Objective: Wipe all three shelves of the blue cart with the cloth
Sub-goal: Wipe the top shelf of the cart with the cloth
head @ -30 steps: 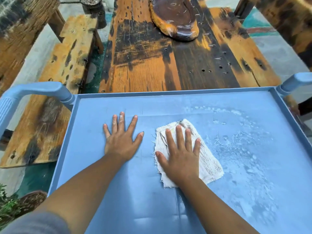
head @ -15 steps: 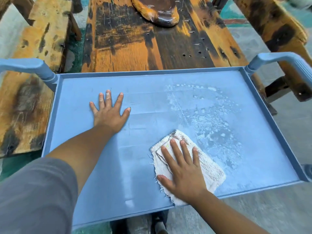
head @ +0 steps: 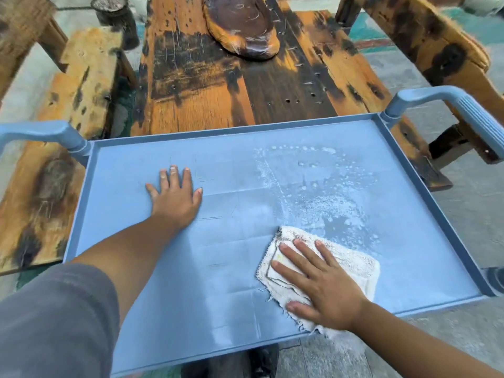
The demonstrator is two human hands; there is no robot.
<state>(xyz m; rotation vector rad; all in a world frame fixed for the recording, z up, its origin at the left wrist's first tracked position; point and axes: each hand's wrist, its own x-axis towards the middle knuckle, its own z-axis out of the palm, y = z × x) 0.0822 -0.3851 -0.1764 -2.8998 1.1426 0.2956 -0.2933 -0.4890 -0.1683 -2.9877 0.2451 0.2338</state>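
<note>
The left hand [head: 176, 199] lies flat, fingers spread and grasping nothing, on the left half of the blue cart's top shelf [head: 131, 214], bracing it. To its right, the right hand [head: 324, 282] presses the white cloth [head: 351, 264] flat against the shelf near its front edge, fingers extended rather than clenched. Top-shelf wiping is in hand; white residue [head: 327, 203] further right calls for strokes toward the far right corner, and the lower shelves are not in view.
</note>
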